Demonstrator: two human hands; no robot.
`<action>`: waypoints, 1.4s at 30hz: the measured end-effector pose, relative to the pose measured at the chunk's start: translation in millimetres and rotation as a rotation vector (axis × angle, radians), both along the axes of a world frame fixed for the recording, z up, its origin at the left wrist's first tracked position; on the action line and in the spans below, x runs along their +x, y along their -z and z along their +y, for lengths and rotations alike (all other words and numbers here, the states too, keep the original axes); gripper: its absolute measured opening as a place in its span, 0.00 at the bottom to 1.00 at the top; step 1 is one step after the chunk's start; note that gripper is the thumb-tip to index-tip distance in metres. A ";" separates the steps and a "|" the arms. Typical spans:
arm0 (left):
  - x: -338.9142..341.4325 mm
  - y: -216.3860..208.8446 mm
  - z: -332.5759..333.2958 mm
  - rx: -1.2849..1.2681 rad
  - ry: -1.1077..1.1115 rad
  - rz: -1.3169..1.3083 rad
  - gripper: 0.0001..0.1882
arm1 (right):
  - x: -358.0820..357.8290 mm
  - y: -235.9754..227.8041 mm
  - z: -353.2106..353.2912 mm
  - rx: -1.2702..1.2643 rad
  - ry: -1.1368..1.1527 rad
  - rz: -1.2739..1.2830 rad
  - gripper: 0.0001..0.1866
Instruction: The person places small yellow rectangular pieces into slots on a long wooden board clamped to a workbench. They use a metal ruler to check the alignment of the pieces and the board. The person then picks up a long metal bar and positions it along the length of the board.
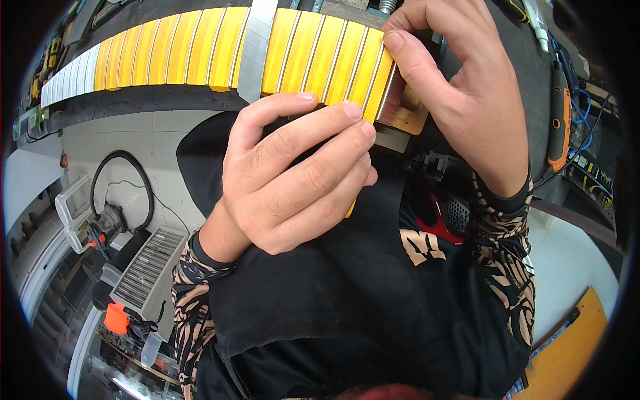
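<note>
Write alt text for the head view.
A person's left hand and right hand touch the wide end of a fretted neck, mostly yellow with a pale narrow end; a flat grey strip lies across it.

Tools around the worktop [539, 90]

On the right, an orange-and-black tool [559, 133] lies near a blue cable [589, 107] and a white pen-like tube [536, 25]. At left, a black hose [121, 154] arches near a slatted pale box [148, 267]. A wooden panel [577, 347] shows lower right.
</note>
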State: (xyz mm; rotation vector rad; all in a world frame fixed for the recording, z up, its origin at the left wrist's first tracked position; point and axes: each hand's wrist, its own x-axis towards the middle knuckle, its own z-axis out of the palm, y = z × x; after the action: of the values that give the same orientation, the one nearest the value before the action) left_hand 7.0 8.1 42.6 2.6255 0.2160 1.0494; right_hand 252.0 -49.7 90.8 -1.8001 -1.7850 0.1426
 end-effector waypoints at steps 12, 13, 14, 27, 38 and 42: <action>2.4 2.2 -2.2 0.005 -0.015 -0.025 0.13 | 10.2 15.8 -9.6 -0.038 -0.151 0.199 0.17; 5.3 4.5 -1.4 0.018 -0.017 -0.054 0.12 | 11.7 15.9 -8.7 -0.037 -0.153 0.195 0.17; 6.1 5.0 -1.4 0.023 -0.017 -0.068 0.12 | 10.1 14.5 -11.8 -0.021 -0.145 0.176 0.19; 6.6 4.4 -2.4 0.087 -0.063 -0.023 0.09 | 0.6 35.4 -6.0 0.063 -0.101 0.306 0.16; 6.9 12.0 -1.4 0.134 -0.078 -0.061 0.07 | 7.2 25.9 -2.5 0.271 -0.030 -0.068 0.07; 6.3 13.2 -2.3 0.134 -0.083 -0.062 0.08 | 9.4 13.1 -17.5 0.276 -0.250 -0.399 0.18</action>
State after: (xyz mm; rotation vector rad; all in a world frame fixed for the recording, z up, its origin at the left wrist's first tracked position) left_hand 13.2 5.8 29.3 2.7182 0.2504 1.2107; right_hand 261.4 -67.2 77.7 -1.4767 -2.1790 -0.3745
